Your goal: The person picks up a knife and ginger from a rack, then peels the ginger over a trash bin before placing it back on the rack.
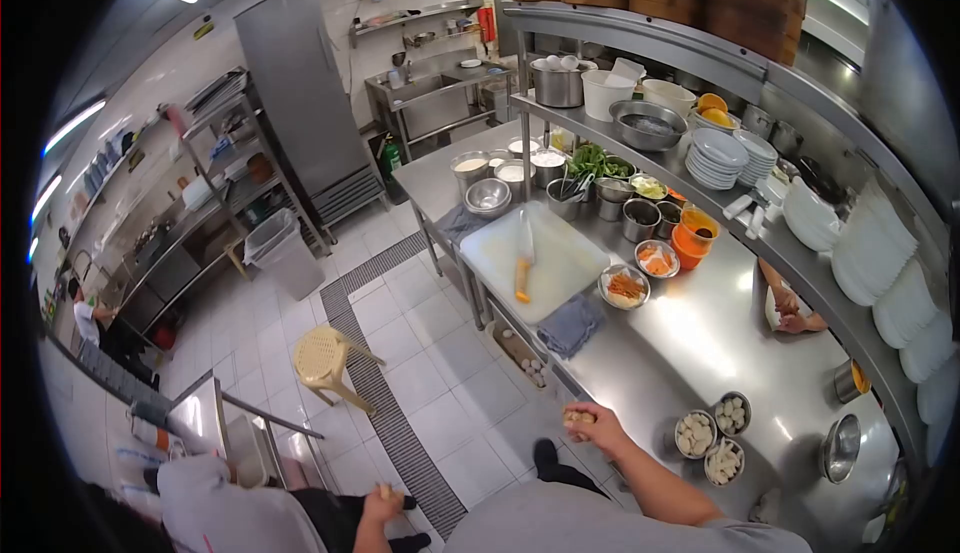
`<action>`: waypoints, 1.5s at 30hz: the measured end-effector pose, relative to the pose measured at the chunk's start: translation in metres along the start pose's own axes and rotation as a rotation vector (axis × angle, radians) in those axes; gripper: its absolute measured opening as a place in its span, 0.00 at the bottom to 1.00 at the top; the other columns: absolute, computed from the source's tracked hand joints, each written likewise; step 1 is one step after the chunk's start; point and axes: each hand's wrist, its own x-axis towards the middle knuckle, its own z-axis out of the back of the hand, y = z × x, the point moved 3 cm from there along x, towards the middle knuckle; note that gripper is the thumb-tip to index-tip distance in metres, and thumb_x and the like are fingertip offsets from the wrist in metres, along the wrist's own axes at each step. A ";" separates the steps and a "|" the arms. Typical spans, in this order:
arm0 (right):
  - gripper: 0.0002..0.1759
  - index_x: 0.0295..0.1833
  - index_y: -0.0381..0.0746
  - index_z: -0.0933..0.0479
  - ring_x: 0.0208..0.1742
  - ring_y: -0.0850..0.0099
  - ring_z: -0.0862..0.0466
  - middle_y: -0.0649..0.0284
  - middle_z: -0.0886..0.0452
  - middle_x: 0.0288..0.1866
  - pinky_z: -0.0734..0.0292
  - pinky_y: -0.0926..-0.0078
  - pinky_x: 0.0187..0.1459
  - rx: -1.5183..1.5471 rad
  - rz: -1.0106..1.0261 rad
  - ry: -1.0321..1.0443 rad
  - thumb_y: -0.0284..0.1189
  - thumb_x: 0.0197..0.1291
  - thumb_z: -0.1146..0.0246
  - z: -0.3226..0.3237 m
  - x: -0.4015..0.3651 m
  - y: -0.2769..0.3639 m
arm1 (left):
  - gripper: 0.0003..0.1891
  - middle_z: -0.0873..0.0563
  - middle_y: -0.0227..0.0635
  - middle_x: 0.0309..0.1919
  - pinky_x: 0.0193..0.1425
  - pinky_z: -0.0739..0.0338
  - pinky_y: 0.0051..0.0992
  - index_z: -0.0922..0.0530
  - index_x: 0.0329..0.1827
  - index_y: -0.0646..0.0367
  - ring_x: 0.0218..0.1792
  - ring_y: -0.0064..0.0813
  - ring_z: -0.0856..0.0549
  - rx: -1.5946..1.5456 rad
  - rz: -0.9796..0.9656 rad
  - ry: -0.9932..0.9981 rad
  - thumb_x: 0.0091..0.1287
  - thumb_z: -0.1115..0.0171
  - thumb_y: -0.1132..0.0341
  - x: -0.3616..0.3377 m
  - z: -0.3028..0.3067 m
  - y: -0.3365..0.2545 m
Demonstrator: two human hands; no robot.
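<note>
My right hand (596,427) is raised in front of the counter's near edge, its fingers curled around a small pale-brown lump (577,416) whose kind I cannot make out. To its right on the steel counter stand metal bowls of pale cut pieces (694,434), (733,413) and white strips (724,462). Low at the left, my left hand (384,505) is closed, and what it holds, if anything, is too small to name. It is close to the dark-trousered legs of a person in a grey shirt (215,498).
A white cutting board (560,263) carries a knife (525,253), beside a blue-grey cloth (571,326). Ingredient bowls (625,286) line the counter under a plate-laden shelf (720,168). Another person's hands (792,313) show across it. A plastic stool (325,358) stands on the floor.
</note>
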 end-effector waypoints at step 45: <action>0.33 0.58 0.20 0.24 0.44 0.57 0.11 0.40 0.14 0.47 0.15 0.65 0.43 -1.056 0.202 -0.349 0.41 0.66 0.25 -0.215 0.456 0.161 | 0.30 0.10 0.45 0.37 0.40 0.14 0.34 0.19 0.58 0.62 0.33 0.35 0.10 0.064 0.028 -0.055 0.62 0.26 0.48 0.581 0.233 -0.291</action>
